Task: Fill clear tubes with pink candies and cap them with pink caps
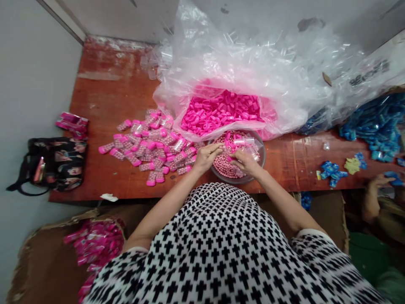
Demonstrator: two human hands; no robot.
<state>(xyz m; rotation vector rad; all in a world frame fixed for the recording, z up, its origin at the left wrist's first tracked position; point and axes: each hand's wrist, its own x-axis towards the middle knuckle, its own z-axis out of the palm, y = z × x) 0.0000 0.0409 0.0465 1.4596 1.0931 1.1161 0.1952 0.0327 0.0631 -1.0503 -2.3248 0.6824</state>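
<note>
Both hands are over a round bowl [262, 162] of small pink beads [220, 164]. My left hand [207, 158] is closed at the bowl's left side, thumb and fingers pinched together; what lies between them is too small to make out. My right hand [247, 163] is closed over the right part of the bowl, with a pink cap [230, 158] at its fingertips. Clear plastic tubes [244, 142] and more pink caps lie on the beads. To the left spreads a pile of bead-filled clear bottles [155, 147] with pink caps.
Behind the bowl lies an open plastic bag [278, 84] of pink caps [221, 112]. A floral handbag [60, 164] sits at the table's left edge. Blue packets [370, 126] are heaped at right, near another person's hand [376, 185]. Pink packets [98, 242] fill a box below left.
</note>
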